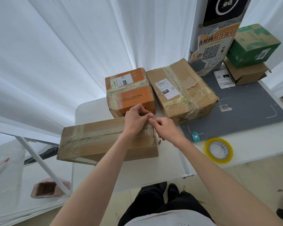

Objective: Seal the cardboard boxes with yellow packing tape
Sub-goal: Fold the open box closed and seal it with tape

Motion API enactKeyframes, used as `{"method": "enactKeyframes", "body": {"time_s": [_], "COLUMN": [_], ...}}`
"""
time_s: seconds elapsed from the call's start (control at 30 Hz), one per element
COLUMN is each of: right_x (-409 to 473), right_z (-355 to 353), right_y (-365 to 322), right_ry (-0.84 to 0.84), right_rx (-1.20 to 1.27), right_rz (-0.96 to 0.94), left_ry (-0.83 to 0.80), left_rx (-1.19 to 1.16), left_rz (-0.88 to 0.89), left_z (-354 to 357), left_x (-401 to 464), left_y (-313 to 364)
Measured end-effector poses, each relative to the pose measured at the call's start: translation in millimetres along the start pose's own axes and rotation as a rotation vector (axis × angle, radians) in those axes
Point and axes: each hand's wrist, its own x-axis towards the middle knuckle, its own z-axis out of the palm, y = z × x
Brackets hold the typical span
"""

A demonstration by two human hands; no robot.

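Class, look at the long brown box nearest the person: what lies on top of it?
Both hands work at the long brown box's right end: the left hand and right hand pinch something there. Old tape strips cross its top. The spot beneath the hands is covered.

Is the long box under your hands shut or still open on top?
Shut: the long box's flaps lie flat under tape along the seam.

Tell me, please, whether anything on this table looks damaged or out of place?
Yes. The large brown box has its top paper torn away in a ragged patch beside the tape. The long box juts past the table edge on the left. The poster on the post is peeling and torn.
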Motion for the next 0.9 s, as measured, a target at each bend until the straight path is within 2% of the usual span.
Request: {"method": "enactKeyframes", "body": {"time_s": [0.17, 0.27, 0.37, 0.57, 0.77, 0.9], "right_x": [8.9, 3.8, -6.7, -9.0, -18.8, -9.6], "right_z": [-10.6, -11.4, -6.4, -2.8, -1.4, -10.3], "right_y": [-2.9, 0.3, 7.6, 7.2, 17.5, 9.3], "right_ry": [-0.148, -0.129, -0.192, -0.164, -0.249, -0.315], "right_rx": [0.093, 0.05, -0.027, 0.058, 0.134, 0.078], "right_rz": [0.006, 0.004, 0.054, 0.003, 0.075, 0.081], "left_ry": [-0.004, -0.016, -0.016, -0.009, -0.01, -0.011], "left_rx": [0.009, 0.008, -0.011, -0.016, -0.012, -0.014], "left_rz": [-0.002, -0.006, -0.013, -0.019, -0.017, -0.025], "left_z": [-1.2, -0.3, 0.4, -1.8, 0.3, -3.1], "left_x": [0.9, 1.7, 0.6, 1.4, -1.6, -1.6], "left_y": [0.4, 1.9, 0.9, 1.0, 0.1, 1.2]}}
